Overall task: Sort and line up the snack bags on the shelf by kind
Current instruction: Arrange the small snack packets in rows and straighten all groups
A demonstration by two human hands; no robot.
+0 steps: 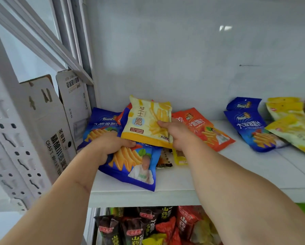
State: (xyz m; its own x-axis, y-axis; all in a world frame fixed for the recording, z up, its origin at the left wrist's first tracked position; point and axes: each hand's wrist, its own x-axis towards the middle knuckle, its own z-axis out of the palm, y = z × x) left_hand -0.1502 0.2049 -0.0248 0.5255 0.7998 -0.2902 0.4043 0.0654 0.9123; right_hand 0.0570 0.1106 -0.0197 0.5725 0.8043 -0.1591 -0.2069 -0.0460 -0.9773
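Fingers of right hand (174, 131) pinch yellow bag (146, 121); left hand (111, 144) grips blue bag (135, 167) — orange bag (206, 129) beside.

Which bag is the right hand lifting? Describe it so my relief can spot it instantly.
On the white shelf, look at the heap near the left end. The pale yellow bag sits on top, pinched at its right edge by the right hand. It is the only cream-yellow pack there; those around it are blue or orange.

Glossy plastic snack bags (146, 121); matt white shelf (227, 175); cardboard box (47, 121).
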